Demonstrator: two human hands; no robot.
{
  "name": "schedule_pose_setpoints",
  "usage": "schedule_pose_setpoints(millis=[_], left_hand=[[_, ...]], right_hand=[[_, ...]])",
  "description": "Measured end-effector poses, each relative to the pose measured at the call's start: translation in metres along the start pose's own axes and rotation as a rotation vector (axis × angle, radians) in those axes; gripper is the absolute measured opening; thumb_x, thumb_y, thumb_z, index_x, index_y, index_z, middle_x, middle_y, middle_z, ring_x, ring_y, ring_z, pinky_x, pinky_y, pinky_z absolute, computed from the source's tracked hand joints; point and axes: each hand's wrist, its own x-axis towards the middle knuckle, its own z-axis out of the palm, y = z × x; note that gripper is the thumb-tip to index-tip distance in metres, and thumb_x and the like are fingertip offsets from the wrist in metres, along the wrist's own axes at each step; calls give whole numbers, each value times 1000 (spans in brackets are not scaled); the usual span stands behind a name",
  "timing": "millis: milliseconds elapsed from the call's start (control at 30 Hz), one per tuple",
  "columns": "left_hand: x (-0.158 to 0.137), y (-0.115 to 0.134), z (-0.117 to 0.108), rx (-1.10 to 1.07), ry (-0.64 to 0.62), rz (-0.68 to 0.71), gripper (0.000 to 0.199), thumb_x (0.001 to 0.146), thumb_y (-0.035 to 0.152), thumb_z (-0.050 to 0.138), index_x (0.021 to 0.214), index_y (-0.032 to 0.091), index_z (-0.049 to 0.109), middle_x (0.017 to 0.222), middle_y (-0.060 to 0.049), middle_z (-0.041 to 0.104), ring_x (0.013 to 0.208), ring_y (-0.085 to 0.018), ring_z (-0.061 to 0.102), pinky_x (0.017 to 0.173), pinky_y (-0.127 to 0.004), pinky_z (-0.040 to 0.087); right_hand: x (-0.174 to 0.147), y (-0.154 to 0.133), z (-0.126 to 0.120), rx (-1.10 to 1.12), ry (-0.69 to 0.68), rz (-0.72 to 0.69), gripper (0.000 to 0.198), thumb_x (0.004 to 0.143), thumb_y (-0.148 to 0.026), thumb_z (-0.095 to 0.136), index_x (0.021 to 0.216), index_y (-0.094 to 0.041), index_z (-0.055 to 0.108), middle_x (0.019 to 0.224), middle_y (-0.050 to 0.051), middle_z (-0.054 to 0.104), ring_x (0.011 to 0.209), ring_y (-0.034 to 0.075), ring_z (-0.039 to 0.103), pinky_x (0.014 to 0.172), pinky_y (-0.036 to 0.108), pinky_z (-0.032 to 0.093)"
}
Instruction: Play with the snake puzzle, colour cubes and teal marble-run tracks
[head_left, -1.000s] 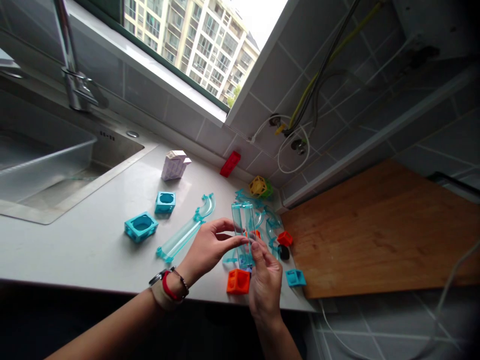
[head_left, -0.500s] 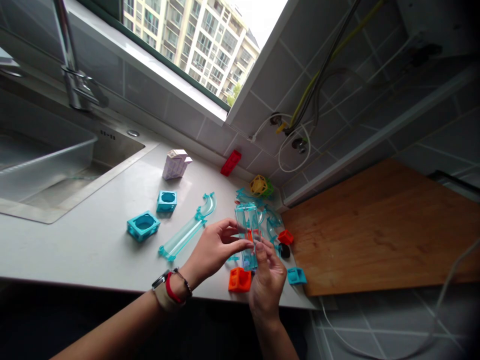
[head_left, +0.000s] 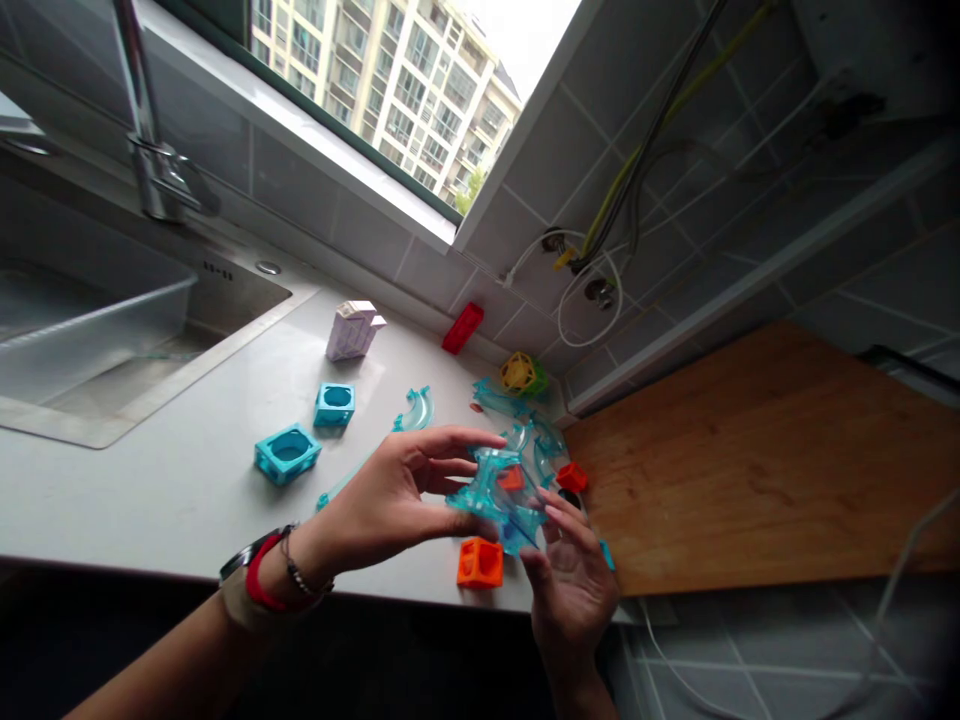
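Note:
My left hand (head_left: 390, 490) is closed around the left end of a translucent blue plastic track piece (head_left: 491, 485), thumb below and fingers above. My right hand (head_left: 576, 575) grips its right end between thumb and fingertips. The piece is held tilted over the counter, and an orange part shows through it. Just below stands an orange cube block (head_left: 480, 563) with round openings. A curved translucent track (head_left: 420, 408) lies beyond my left hand, which hides most of the straight track (head_left: 330, 497) joined to it.
Blue blocks (head_left: 287, 455) sit on the white counter at left, near a purple-white carton (head_left: 351, 332). A red block (head_left: 463, 327), a yellow lattice ball (head_left: 517, 373) and loose tracks (head_left: 499, 402) lie toward the wall. A wooden board (head_left: 735, 470) bounds the right; a sink (head_left: 97, 428) the left.
The track piece has turned from upright to tilted. My left hand has shifted left and opened wider around it, and my right hand has moved right and slightly down to its end.

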Motion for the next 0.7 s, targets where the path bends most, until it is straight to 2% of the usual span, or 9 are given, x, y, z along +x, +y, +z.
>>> schedule_pose_setpoints(millis=[100,200,300,400,467,533,633,700], left_hand=[[-7,1,11,3,-26,62,64,63,21,97,122,24,75,117,-7,78,105,-30,76,94,-39,65],[-15,3,24,19,-28,170,63,65,18,96,123,26,75,122,-6,77,111,-29,75,98,-35,64],[-23,8,32,33,-46,274,67,67,13,95,127,31,72,124,-4,77,116,-28,73,99,-32,63],[-27,13,35,39,-65,324,71,67,9,94,129,34,71,125,-2,77,117,-27,73,99,-30,63],[-27,13,35,19,-63,328,73,66,8,94,129,35,71,125,-2,77,117,-27,73,100,-30,62],[-25,10,33,-35,-34,309,72,63,8,96,127,33,73,123,-2,77,114,-27,74,99,-31,63],[-18,3,25,-159,13,194,62,62,14,97,119,25,76,114,-6,79,103,-30,78,89,-33,67],[-10,-2,16,-287,47,112,54,66,21,96,117,23,75,111,-9,79,102,-33,78,85,-37,68]], right_hand=[[-5,2,-1,43,35,25,35,85,-33,84,118,-31,75,125,9,71,122,31,66,102,52,55],[-9,3,0,97,58,77,43,81,-34,87,121,-32,74,128,9,71,121,31,68,102,51,56],[-9,2,1,100,58,202,50,77,-41,89,122,-30,73,126,11,74,115,35,72,97,53,59],[-8,1,0,84,56,314,48,80,-45,85,123,-30,71,119,10,77,109,35,75,93,52,60],[-7,0,-3,85,49,337,50,77,-46,87,122,-30,71,118,10,78,109,35,75,93,51,61],[-8,0,-7,98,27,339,57,69,-45,93,120,-28,72,118,11,78,110,36,75,93,50,61],[-11,-1,-13,148,-7,340,66,61,-44,99,120,-27,72,118,13,78,108,37,75,88,49,64],[-12,-5,-15,181,-26,347,73,60,-45,100,125,-27,71,120,14,78,107,37,76,86,49,65]])
